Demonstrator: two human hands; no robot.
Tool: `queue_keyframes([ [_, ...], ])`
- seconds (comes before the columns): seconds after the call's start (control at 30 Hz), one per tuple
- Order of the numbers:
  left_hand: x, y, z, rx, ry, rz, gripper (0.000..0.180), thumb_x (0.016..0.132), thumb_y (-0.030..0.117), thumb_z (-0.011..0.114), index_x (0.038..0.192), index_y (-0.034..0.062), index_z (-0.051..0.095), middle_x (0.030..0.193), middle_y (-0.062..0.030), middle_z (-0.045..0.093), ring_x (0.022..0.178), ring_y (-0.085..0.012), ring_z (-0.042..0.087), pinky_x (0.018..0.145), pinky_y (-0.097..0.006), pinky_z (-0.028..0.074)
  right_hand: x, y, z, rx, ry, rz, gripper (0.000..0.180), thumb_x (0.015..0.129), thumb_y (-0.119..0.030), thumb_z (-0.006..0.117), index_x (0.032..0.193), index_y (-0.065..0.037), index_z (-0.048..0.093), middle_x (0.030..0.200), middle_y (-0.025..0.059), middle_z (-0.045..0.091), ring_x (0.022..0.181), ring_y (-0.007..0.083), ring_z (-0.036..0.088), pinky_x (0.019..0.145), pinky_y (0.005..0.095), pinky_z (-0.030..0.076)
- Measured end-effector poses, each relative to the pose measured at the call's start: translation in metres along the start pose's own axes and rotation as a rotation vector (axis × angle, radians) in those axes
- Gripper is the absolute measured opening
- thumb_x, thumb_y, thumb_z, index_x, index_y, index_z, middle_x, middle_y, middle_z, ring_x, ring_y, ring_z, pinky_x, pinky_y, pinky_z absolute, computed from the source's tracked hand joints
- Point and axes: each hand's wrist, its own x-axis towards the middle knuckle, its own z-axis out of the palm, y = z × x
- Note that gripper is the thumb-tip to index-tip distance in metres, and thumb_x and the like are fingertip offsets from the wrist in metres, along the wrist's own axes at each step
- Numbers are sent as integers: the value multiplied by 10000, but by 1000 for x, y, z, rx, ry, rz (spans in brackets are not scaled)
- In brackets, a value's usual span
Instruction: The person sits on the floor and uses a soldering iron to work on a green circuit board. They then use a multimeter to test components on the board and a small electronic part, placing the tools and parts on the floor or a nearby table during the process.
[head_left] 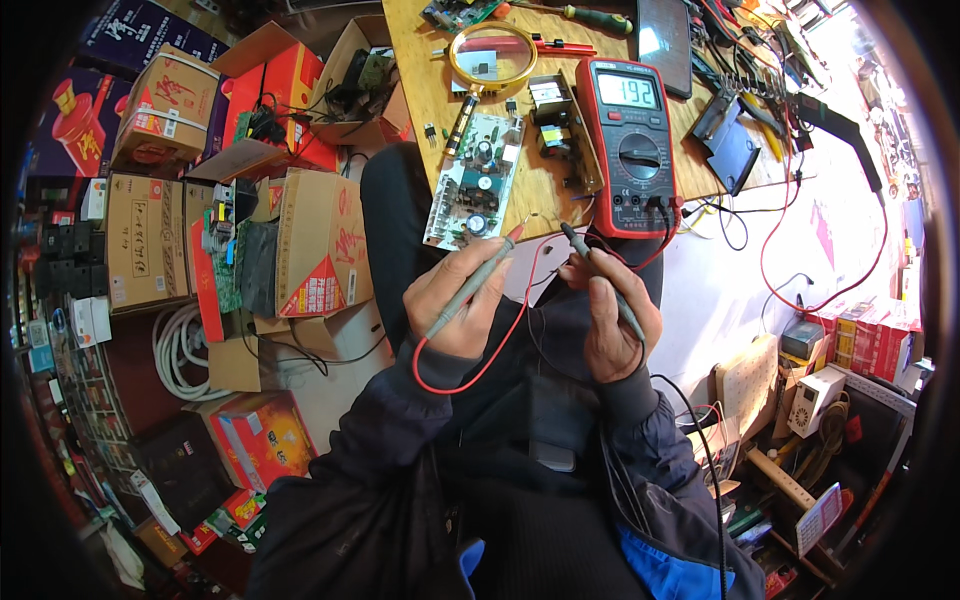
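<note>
My left hand (452,298) is closed round a grey test probe (478,277) with a red lead, its tip pointing up to the right. Opposite it, my right hand (612,325) grips a second grey test probe (618,294), its dark tip angled up to the left. A tiny part with thin wire legs (532,216) lies near the table's front edge, close to the red probe's tip; whether the tip touches it is too small to tell. The red multimeter (640,163) lies face up beyond my right hand, its display lit and leads plugged in.
A circuit board (484,180) lies left of the multimeter, next to a part with a metal heatsink (576,130). Behind them are a magnifying glass (461,122) and a screwdriver (598,20). A soldering iron (835,125) rests at right. Cardboard boxes (148,240) crowd the left.
</note>
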Motion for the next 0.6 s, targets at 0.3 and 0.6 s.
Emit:
queue_keyframes([
  [0.3,-2,1,1,14,-6,-48,261,883,-48,771,1136,-31,708,929,-173,753,813,-229,764,706,-293,571,0,-5,5,-48,31,71,237,1030,34,565,1242,109,640,1104,218,746,1053,254,749,931,332,582],
  [0.6,-3,1,3,0,-18,-37,226,906,-45,753,1128,-40,710,981,-148,759,841,-169,738,736,-273,577,11,-2,13,-31,10,50,244,1030,18,584,1252,93,652,1117,199,749,1022,229,754,916,320,577],
])
